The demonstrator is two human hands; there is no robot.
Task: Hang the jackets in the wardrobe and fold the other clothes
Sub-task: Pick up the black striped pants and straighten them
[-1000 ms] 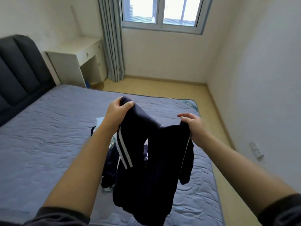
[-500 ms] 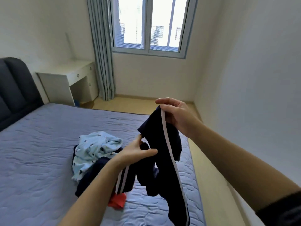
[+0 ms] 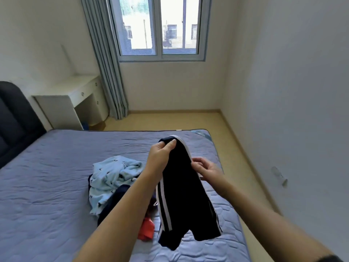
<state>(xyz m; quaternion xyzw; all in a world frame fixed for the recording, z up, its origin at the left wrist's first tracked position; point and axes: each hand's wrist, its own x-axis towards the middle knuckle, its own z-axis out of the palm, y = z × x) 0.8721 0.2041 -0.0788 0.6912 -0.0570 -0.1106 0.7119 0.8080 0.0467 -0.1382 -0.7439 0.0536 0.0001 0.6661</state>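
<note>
Left hand [image 3: 160,157] raised, fingers curled round the top end of the dark white-striped garment [image 3: 181,195]. Right hand [image 3: 207,170] lower and just beside it, pinching the striped edge. Garment hangs free above the right half of the bed [image 3: 47,186]. Partly behind the left forearm, a heap on the mattress: pale blue patterned garment [image 3: 109,176], dark clothing [image 3: 111,205], red piece [image 3: 146,228]. Window [image 3: 160,29] and grey curtain [image 3: 105,59] beyond.

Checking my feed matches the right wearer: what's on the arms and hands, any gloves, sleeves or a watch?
No gloves, rings or watch show on the left hand or right hand. Both forearms are bare; a dark sleeve edge shows only on the right arm, at the frame's bottom corner.
</note>
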